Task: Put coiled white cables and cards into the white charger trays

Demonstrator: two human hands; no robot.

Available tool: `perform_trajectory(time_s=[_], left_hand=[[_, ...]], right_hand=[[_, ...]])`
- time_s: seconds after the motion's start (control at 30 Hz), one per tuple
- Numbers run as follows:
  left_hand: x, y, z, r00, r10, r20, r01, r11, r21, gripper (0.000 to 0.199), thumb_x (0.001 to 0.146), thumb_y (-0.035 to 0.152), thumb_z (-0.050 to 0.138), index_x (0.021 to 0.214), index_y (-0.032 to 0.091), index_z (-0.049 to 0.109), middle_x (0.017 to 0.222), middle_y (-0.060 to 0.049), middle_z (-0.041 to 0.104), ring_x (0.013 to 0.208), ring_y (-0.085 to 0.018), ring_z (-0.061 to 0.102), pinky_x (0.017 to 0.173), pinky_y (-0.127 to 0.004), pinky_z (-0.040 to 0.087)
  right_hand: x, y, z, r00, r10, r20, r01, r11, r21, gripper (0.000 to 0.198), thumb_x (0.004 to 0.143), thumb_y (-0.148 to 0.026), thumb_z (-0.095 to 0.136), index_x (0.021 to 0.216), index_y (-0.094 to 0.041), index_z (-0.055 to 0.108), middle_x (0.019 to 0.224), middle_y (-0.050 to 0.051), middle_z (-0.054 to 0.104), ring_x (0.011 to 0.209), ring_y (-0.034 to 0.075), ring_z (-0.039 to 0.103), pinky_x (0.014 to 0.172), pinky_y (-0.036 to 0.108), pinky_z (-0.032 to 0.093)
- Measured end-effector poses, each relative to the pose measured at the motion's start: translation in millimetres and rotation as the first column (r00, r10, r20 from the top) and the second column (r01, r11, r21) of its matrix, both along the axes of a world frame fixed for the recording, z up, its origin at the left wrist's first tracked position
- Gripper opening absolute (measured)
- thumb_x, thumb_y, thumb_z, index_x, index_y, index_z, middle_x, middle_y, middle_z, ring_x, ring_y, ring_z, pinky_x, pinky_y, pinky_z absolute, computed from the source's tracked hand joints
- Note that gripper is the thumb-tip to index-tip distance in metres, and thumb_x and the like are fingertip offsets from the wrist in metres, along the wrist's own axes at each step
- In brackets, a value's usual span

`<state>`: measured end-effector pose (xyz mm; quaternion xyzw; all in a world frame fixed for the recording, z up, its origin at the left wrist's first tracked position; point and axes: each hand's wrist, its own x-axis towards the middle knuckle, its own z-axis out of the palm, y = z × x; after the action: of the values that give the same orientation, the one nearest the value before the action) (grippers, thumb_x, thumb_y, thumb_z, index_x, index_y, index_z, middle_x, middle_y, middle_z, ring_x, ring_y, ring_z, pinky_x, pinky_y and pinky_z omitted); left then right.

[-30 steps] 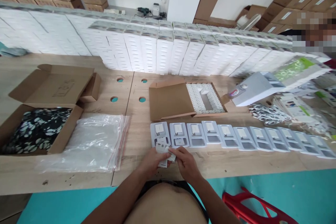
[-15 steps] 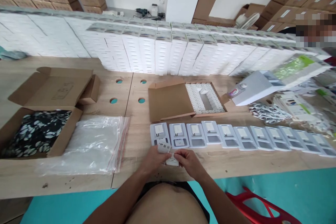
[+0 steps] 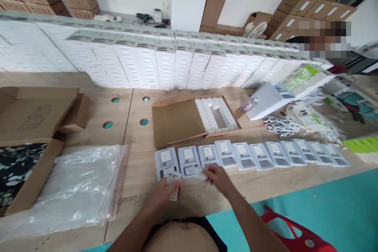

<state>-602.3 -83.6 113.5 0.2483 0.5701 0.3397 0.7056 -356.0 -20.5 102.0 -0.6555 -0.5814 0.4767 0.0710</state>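
Observation:
My left hand (image 3: 165,192) is closed around a few small white printed cards (image 3: 173,179), just in front of the leftmost grey plastic tray (image 3: 158,157). Between the fingertips of my right hand (image 3: 218,179) is a small white card (image 3: 200,173), blurred, at the near edge of the second tray (image 3: 180,155) and third tray (image 3: 203,162). Each tray in the row carries a white rectangular piece in its upper pocket. A white card (image 3: 190,169) lies in the second tray's lower pocket, and something white is partly visible in the first tray's.
Behind the trays lies an open cardboard box (image 3: 177,123) with rows of small white pieces. To the left are clear plastic bags (image 3: 82,181) and a carton (image 3: 56,161) of black-and-white items. White boxes (image 3: 165,65) form a wall behind. A person (image 3: 321,41) is at far right.
My hands have moved apart; the right has drawn a white card away from the left and carried it rightward. The camera view has shifted to the right.

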Motion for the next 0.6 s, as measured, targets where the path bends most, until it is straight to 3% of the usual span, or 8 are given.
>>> perform_trajectory(time_s=[0.17, 0.27, 0.33, 0.43, 0.6], left_hand=[[-4, -3, -10.3, 0.959, 0.208, 0.194, -0.163, 0.961, -0.225, 0.025, 0.081, 0.033, 0.065, 0.094, 0.012, 0.070, 0.081, -0.008, 0.071, 0.066, -0.017, 0.064, 0.063, -0.028, 0.052], [-7, -4, -8.2, 0.946, 0.204, 0.253, -0.152, 0.966, -0.207, 0.026, 0.079, 0.033, 0.071, 0.095, 0.012, 0.070, 0.086, -0.009, 0.073, 0.074, -0.018, 0.067, 0.069, -0.028, 0.055], [-9, -4, -3.4, 0.950, 0.204, 0.238, -0.164, 0.971, -0.176, 0.026, 0.077, 0.034, 0.074, 0.094, 0.014, 0.071, 0.088, -0.009, 0.073, 0.077, -0.019, 0.068, 0.070, -0.028, 0.055], [-13, -3, 3.7, 0.941, 0.268, 0.207, -0.232, 0.956, -0.181, 0.025, 0.074, 0.030, 0.077, 0.092, 0.015, 0.069, 0.086, -0.007, 0.073, 0.075, -0.018, 0.067, 0.068, -0.027, 0.055], [-15, -2, 6.0, 0.910, 0.369, 0.191, -0.329, 0.920, -0.213, 0.026, 0.070, 0.027, 0.079, 0.091, 0.017, 0.067, 0.080, -0.004, 0.071, 0.069, -0.016, 0.065, 0.065, -0.026, 0.053]], right_hand=[[42, 46, -19, 0.923, -0.050, 0.383, 0.019, 0.996, 0.082, 0.016, 0.079, -0.028, 0.060, 0.074, -0.017, 0.069, 0.083, 0.009, 0.071, 0.089, 0.025, 0.066, 0.070, 0.030, 0.045], [36, 48, -31, 0.862, -0.017, 0.507, -0.026, 0.997, 0.076, 0.012, 0.077, -0.025, 0.062, 0.069, -0.018, 0.068, 0.084, 0.010, 0.071, 0.087, 0.026, 0.066, 0.069, 0.031, 0.042], [28, 43, -34, 0.834, -0.003, 0.552, -0.061, 0.993, 0.098, 0.007, 0.078, -0.024, 0.063, 0.077, -0.018, 0.068, 0.090, 0.009, 0.070, 0.087, 0.024, 0.066, 0.070, 0.031, 0.041], [26, 37, -28, 0.814, -0.015, 0.581, -0.093, 0.984, 0.155, 0.010, 0.078, -0.024, 0.065, 0.087, -0.021, 0.065, 0.095, 0.005, 0.069, 0.087, 0.021, 0.065, 0.070, 0.029, 0.039], [25, 22, 1, 0.832, -0.100, 0.545, -0.070, 0.957, 0.283, 0.011, 0.087, -0.032, 0.056, 0.084, -0.022, 0.060, 0.087, 0.003, 0.067, 0.081, 0.019, 0.062, 0.066, 0.028, 0.037]])
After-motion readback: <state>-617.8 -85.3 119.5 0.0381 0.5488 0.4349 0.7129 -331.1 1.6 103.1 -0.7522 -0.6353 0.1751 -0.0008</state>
